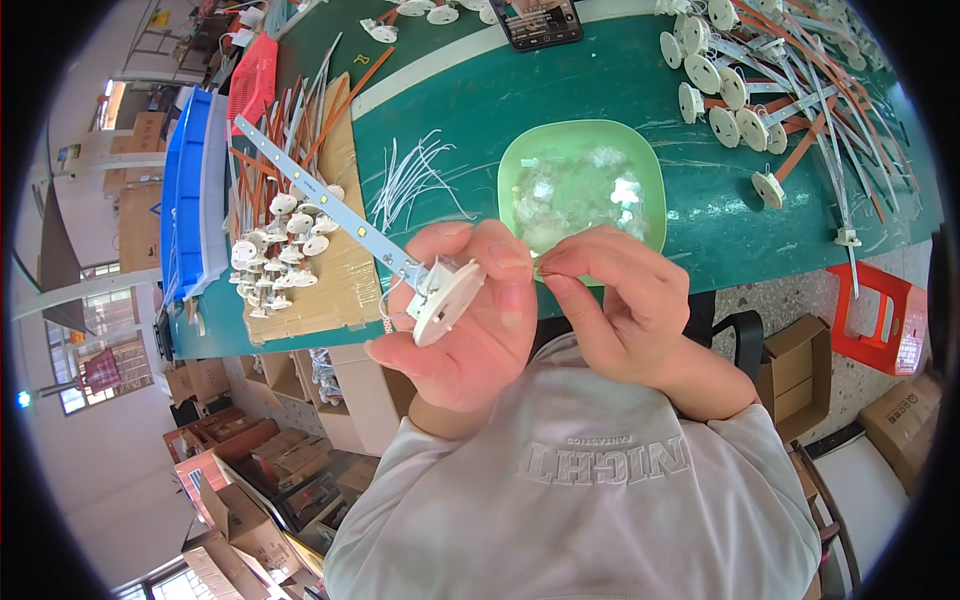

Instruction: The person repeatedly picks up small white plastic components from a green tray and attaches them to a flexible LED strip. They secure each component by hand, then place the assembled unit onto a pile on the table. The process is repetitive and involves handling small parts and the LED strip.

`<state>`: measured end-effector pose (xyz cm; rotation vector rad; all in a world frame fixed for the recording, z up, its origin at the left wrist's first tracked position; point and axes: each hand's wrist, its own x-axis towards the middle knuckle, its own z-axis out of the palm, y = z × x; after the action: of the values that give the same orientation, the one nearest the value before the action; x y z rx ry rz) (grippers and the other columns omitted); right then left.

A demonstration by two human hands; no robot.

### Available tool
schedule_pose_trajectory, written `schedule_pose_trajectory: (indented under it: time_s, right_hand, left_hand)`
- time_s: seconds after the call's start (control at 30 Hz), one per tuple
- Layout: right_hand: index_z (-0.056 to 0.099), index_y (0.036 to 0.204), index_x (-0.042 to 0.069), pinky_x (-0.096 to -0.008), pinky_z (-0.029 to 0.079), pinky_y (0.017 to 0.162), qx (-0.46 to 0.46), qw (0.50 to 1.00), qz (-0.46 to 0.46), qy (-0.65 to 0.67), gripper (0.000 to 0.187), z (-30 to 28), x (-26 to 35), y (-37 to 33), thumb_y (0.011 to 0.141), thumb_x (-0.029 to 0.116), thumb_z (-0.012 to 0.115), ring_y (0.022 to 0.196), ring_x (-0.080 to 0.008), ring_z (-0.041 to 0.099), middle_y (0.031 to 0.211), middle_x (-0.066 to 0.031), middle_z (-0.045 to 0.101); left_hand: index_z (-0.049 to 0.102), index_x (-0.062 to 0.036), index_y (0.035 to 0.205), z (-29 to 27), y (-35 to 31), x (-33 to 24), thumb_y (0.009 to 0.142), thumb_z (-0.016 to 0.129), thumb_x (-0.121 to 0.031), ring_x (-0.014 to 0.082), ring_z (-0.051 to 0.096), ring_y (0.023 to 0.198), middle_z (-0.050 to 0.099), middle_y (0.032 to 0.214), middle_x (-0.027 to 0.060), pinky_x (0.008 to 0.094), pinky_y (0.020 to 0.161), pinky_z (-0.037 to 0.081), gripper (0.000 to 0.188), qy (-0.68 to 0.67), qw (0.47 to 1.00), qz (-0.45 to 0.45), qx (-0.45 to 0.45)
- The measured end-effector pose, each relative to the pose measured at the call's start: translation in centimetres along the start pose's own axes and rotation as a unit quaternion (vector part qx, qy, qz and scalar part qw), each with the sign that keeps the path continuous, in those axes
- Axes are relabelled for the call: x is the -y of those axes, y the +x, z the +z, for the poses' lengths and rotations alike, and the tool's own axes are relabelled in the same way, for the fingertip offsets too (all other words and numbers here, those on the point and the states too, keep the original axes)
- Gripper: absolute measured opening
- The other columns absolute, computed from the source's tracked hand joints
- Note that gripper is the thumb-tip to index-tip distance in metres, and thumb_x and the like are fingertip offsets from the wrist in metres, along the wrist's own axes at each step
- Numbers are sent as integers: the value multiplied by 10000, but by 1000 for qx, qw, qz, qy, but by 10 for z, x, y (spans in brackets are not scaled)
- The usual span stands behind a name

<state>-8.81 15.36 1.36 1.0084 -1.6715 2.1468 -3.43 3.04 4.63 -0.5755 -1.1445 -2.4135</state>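
Observation:
My left hand is closed around an LED strip light. Its thin pale-blue board slants up to the far left, dotted with small yellow LEDs. At the near end of the board is a white round base, tilted in my palm, with a thin white wire beside it. The thumb and index finger of my right hand are pinched together close to my left fingertips; what lies between them is too small to make out. Just beyond stands a light-green bowl holding small clear plastic pieces.
Finished-looking strips with round bases lie on cardboard at left, beside a blue bin and red basket. White wires lie mid-table. More strips are heaped far right. A phone lies at the back; a red stool stands right.

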Motion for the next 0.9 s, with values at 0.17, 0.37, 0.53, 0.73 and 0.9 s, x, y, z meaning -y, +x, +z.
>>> schedule_pose_trajectory:
  time_s: [0.17,0.37,0.53,0.73,0.9]
  right_hand:
    - [656,863,-41,-297,506,553,0,999,-34,-36,175,-1,-2,1,710,-113,700,635,-244,642,795,-135,676]
    - [655,860,-52,-284,530,530,-36,989,-114,-83,187,-3,10,7,691,-106,712,590,-244,639,761,-147,663]
    - [652,877,-53,-281,542,529,-48,972,-201,-113,232,9,5,20,661,-96,726,592,-231,639,762,-136,661]
    - [645,861,-52,-284,543,531,-45,972,-201,-114,220,8,4,21,659,-82,729,593,-227,635,756,-126,653]
    - [639,866,-52,-284,542,529,-46,966,-206,-147,202,11,4,22,685,-60,728,597,-220,638,752,-123,648]
  left_hand:
    - [399,-45,1415,-2,-3,4,938,516,-612,168,444,868,592,1244,112,304,743,340,750,15,1000,13,-7]
    - [281,-11,1484,11,-6,15,953,488,-580,343,446,1281,492,1410,177,395,997,439,806,-8,992,16,-122]
    - [242,17,1493,10,-13,15,960,516,-505,417,349,1397,445,1447,219,447,1098,403,794,86,990,-33,-104]
    - [235,29,1491,15,-12,14,973,507,-483,422,364,1387,433,1450,237,464,1107,391,777,113,984,-60,-125]
    - [236,40,1486,13,-12,18,986,515,-439,423,375,1381,423,1458,236,465,1108,389,746,131,984,-48,-111]
